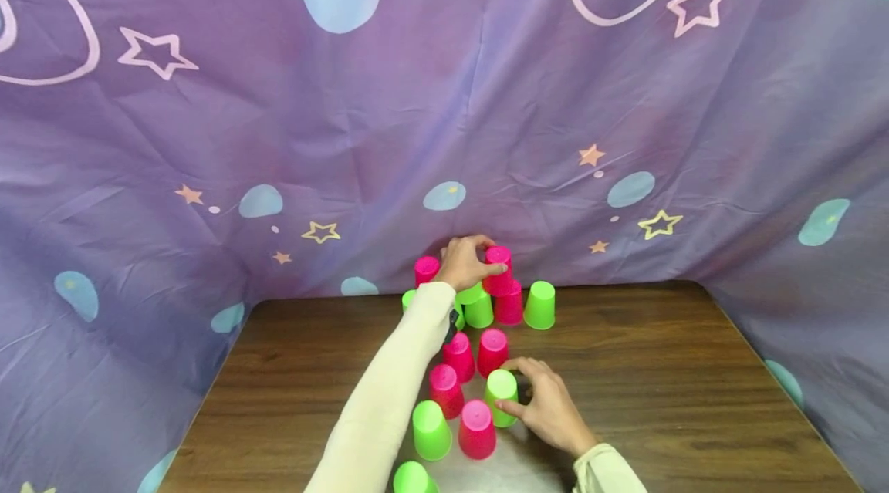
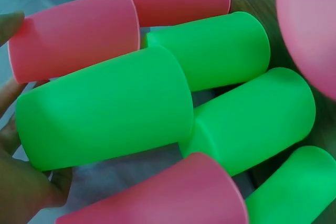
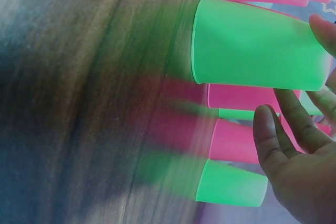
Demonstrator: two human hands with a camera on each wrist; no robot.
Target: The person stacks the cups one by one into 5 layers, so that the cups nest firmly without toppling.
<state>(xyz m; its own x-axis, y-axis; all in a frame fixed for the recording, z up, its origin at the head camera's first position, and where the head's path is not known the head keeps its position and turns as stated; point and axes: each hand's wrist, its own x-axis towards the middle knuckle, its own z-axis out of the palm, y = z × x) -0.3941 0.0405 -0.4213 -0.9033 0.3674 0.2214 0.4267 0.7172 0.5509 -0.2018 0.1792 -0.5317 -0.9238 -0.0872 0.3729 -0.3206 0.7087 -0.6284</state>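
Near the back edge of the table, my left hand (image 1: 464, 263) holds an upside-down pink cup (image 1: 497, 268) by its upper part, its rim right over a lower pink cup (image 1: 509, 303) and a green cup (image 1: 478, 309). In the left wrist view the thumb presses the held cup (image 2: 73, 38), with an upper green cup (image 2: 105, 109) beside it. Lower and nearer, my right hand (image 1: 550, 404) pinches a green cup (image 1: 501, 398) between thumb and fingers. The right wrist view has that cup (image 3: 252, 45) with its rim down at the tabletop.
Several upside-down pink and green cups stand in staggered rows toward me, among them a pink cup (image 1: 477, 430) and a green cup (image 1: 431, 430). A lone green cup (image 1: 540, 305) stands at the back right. The wooden table (image 1: 667, 377) meets a purple patterned cloth (image 1: 389, 138).
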